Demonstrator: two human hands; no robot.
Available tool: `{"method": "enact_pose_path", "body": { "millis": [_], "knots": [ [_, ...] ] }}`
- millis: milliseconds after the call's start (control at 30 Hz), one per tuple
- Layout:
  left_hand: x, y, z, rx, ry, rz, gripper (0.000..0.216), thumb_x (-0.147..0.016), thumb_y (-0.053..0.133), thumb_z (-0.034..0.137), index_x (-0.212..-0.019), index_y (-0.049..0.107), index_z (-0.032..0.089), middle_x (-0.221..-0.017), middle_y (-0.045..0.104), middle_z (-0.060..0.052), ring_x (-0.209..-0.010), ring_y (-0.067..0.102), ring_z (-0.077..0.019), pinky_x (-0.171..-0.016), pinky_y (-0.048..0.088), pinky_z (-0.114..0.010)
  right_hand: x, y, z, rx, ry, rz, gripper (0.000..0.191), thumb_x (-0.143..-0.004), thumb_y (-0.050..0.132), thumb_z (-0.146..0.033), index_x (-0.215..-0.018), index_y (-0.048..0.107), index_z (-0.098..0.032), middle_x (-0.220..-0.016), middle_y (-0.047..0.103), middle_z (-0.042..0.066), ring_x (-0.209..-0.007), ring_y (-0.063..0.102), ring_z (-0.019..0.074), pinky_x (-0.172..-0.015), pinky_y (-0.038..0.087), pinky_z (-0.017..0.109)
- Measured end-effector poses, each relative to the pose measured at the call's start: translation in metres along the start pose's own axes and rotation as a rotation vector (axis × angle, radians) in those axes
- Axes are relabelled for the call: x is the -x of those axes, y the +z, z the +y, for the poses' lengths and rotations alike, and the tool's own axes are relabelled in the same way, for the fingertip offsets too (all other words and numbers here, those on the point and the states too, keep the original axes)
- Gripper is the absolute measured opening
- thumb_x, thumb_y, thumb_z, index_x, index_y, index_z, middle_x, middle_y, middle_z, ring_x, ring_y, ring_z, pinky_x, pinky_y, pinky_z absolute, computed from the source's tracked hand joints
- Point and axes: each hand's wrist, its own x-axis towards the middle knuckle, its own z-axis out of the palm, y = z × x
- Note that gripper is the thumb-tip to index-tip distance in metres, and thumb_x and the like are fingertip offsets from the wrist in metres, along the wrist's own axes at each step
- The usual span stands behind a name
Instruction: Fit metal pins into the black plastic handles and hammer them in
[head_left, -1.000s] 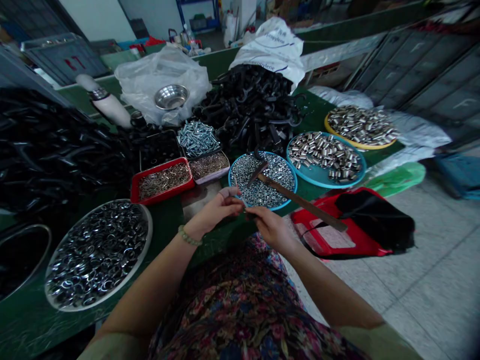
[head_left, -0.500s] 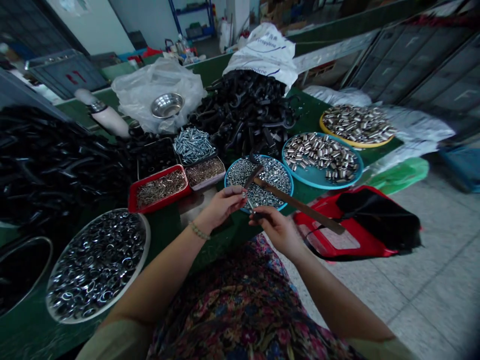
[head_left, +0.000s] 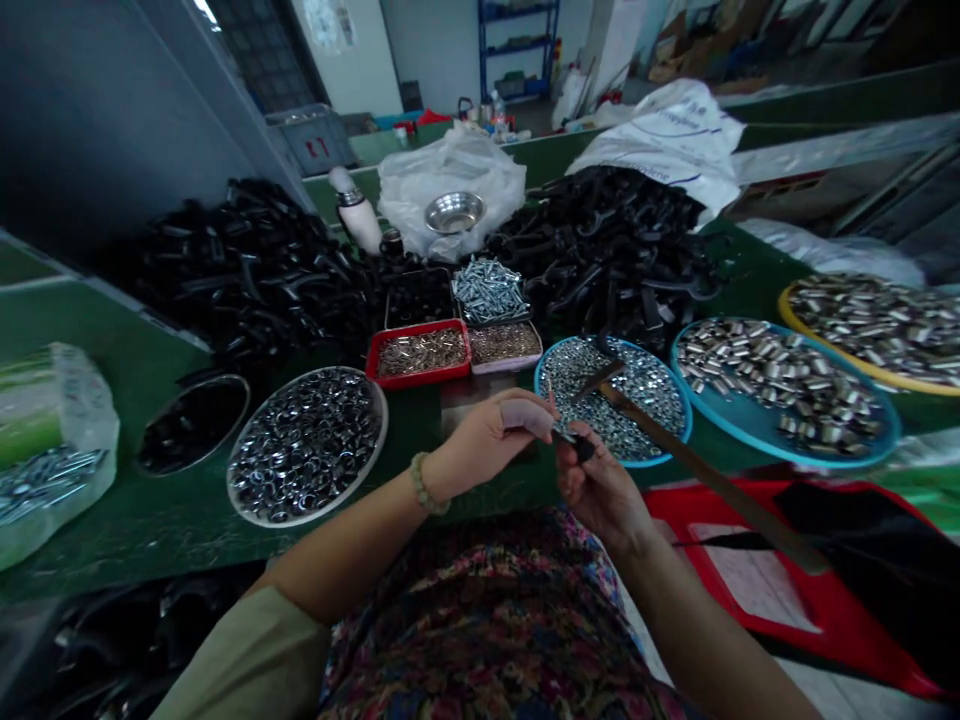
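My left hand [head_left: 499, 438], with a beaded bracelet at the wrist, is closed, its thumb and fingertips pinched. Whatever is in that pinch is too small to make out. Facing it, my right hand [head_left: 604, 495] grips a small black part [head_left: 581, 447] with a bit of shiny metal at its left end. The fingertips of both hands meet around this metal end. Just beyond them is a blue round tray [head_left: 688, 425] of small metal nuts. A hammer [head_left: 697, 465] with a wooden handle lies across that tray's edge, its head over the nuts.
A red tray [head_left: 379, 382] of small pins, bolts [head_left: 489, 290] and a white-rimmed tray [head_left: 384, 430] of metal rings stand leftward. Black curved parts [head_left: 622, 245] are heaped behind. Metal cylinders fill another blue tray [head_left: 739, 428]. A red bag [head_left: 840, 630] lies at right.
The view has swung left, so the table's things sit further right. My hands have come together, left fingers now over the metal end of the black part. The thin rod between them no longer shows clearly.
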Motion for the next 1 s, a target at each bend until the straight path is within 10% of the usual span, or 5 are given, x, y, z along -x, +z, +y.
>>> {"method": "enact_pose_path", "body": {
  "millis": [167,533,700,833,1000],
  "knots": [
    [0.019,-0.01,-0.012,-0.249,0.047,0.159,0.024,-0.085,0.05,0.01,-0.084,0.072,0.021,-0.127,0.056,-0.009,-0.118,0.053,-0.0229,-0.105,0.041,-0.045,-0.006,0.014,0.007,-0.053,0.07,-0.014,0.04,-0.063,0.081,-0.045,-0.093,0.059,-0.029,-0.074,0.059,-0.002,-0.052,0.051,0.0081,-0.048,0.049,0.02],
    [0.029,-0.036,0.004,0.066,-0.133,0.084,0.028,-0.089,0.053,0.027,-0.114,0.064,0.02,-0.12,0.062,-0.009,-0.108,0.059,-0.0181,-0.098,0.045,-0.032,-0.022,0.022,0.021,0.097,0.052,-0.075,0.031,-0.07,0.077,-0.044,-0.09,0.062,-0.025,-0.075,0.065,0.0,-0.06,0.06,0.013,-0.057,0.052,0.027],
    [0.031,-0.043,0.006,0.281,-0.168,-0.086,0.052,-0.094,0.043,0.045,-0.138,0.044,0.017,-0.079,0.068,-0.006,-0.095,0.065,-0.0199,-0.094,0.047,-0.037,-0.026,0.025,0.023,0.092,0.056,-0.094,0.031,-0.07,0.078,-0.043,-0.091,0.063,-0.026,-0.08,0.067,0.0,-0.064,0.064,0.0132,-0.062,0.054,0.027],
    [0.033,-0.046,0.017,0.11,-0.186,0.056,0.051,-0.092,0.046,0.049,-0.133,0.05,0.019,-0.098,0.069,-0.009,-0.107,0.061,-0.0218,-0.099,0.044,-0.035,-0.029,0.02,0.028,0.08,0.029,-0.096,0.025,-0.074,0.076,-0.039,-0.092,0.064,-0.027,-0.078,0.068,0.0,-0.064,0.064,0.0124,-0.063,0.054,0.026],
    [0.038,-0.075,0.03,0.249,-0.135,-0.294,0.055,-0.095,0.035,0.049,-0.139,0.045,0.018,-0.069,0.069,-0.007,-0.095,0.067,-0.0224,-0.09,0.048,-0.035,-0.034,0.015,0.036,0.134,0.062,-0.071,0.026,-0.074,0.076,-0.039,-0.095,0.066,-0.026,-0.084,0.07,0.003,-0.071,0.067,0.0154,-0.066,0.058,0.028]
  ]
}}
